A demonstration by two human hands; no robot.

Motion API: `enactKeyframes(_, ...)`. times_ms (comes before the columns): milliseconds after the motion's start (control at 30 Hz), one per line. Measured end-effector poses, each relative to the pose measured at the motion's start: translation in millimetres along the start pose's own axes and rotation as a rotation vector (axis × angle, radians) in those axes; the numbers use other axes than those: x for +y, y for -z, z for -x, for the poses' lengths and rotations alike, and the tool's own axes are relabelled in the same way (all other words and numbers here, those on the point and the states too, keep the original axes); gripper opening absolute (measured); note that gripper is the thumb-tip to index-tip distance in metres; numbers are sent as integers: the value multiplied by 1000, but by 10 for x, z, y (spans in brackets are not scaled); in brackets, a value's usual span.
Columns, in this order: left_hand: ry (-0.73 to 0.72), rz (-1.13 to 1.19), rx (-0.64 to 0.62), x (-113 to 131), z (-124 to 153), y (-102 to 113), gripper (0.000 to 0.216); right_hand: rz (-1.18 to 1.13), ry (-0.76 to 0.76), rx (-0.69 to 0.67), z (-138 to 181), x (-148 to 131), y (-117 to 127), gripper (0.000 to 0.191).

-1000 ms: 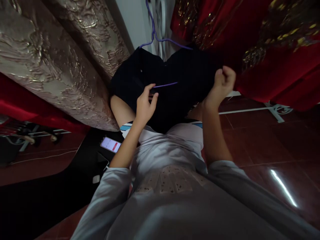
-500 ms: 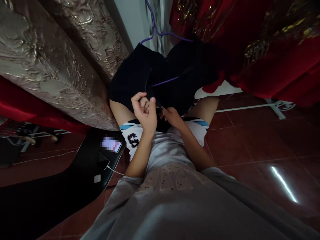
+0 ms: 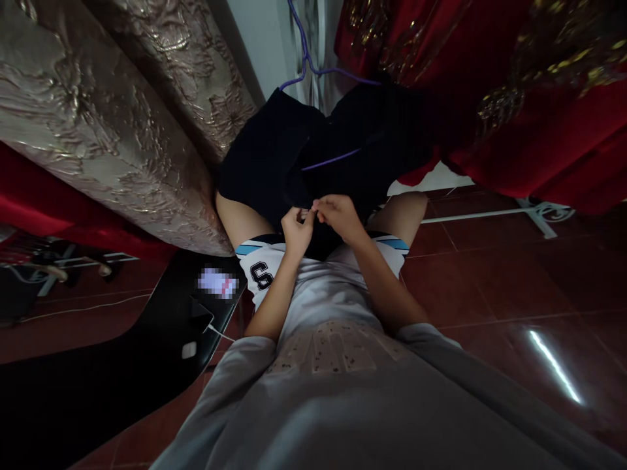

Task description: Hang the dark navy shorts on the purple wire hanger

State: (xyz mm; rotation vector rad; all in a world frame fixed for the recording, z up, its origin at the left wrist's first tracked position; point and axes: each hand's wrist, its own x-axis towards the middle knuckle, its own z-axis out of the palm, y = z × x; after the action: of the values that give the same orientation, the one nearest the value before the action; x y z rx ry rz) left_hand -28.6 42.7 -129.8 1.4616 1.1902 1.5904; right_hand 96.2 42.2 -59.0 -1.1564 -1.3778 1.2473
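A dark navy garment (image 3: 264,153) hangs from a purple hanger (image 3: 306,55) and spreads across my lap. The hanger's lower bar shows as a purple line across the garment's opening. At the garment's near edge my left hand (image 3: 297,232) is closed, thumb and fingers pinching the dark cloth. My right hand (image 3: 339,215) meets it from the right, its thumb and index finger pinched together close to the left fingertips. Whatever lies between the right fingertips is too small and dark to make out.
To the left stands a black bench or table (image 3: 147,352) bearing a lit phone (image 3: 218,282), a dark device on a white cable and a small white case (image 3: 189,350). Embossed beige fabric (image 3: 147,130) hangs at left, red gold-trimmed cloth (image 3: 553,143) at right, above a white rack foot (image 3: 541,219).
My left hand has come down from its raised, curled position to the garment's edge. My right hand has moved up slightly, and the fingertips of both hands now meet.
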Motion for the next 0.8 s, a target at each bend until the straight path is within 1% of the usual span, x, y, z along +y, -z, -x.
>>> enactKeyframes(100, -62, -189, -2, -57, -117, -32, 15, -85, 130, 127, -203, -526, 92, 41)
enactKeyframes(167, -63, -269, -33, -107, -180, -30, 17, -164, 289, 215, -318, -911, 148, 47)
enactKeyframes(200, -58, -287, -49, -114, -206, -21, 19, -195, 358, 226, -356, -1073, 168, 48)
enactKeyframes(233, -53, -295, -69, -97, -230, -5, 20, -205, 382, 222, -378, -1202, 183, 48)
enactKeyframes(300, -34, -336, -161, 31, -273, 38, 20, -196, 406, 210, -380, -1346, 199, 48)
enactKeyframes(367, -40, -357, -286, 293, -326, 89, 12, -156, 397, 196, -347, -1371, 211, 50)
enactKeyframes(400, -71, -350, -326, 462, -365, 112, 6, -133, 391, 189, -325, -1363, 219, 50)
enactKeyframes(433, -129, -319, -329, 643, -417, 131, 9, -110, 384, 187, -302, -1355, 228, 48)
enactKeyframes(467, -210, -280, -281, 826, -485, 142, 15, -85, 376, 183, -282, -1353, 237, 44)
enactKeyframes(500, -294, -249, -208, 999, -566, 145, 20, -60, 369, 183, -264, -1360, 243, 40)
enactKeyframes(533, -365, -238, -144, 1154, -658, 138, 23, -38, 367, 187, -250, -1375, 246, 36)
enactKeyframes(567, -425, -242, -106, 1285, -751, 124, 24, -20, 373, 199, -242, -1392, 244, 34)
enactKeyframes(633, -515, -283, -105, 1477, -911, 78, 26, 4, 404, 210, -246, -1398, 228, 32)
enactKeyframes(700, -572, -351, -153, 1602, -997, 42, 29, -4, 461, 243, -270, -1316, 199, 31)
enactKeyframes(767, -633, -398, -166, 1693, -1024, 67, 31, 13, 497, 303, -300, -1123, 155, 31)
enactKeyframes(800, -679, -403, -137, 1725, -1039, 117, 32, 39, 491, 329, -308, -995, 125, 32)
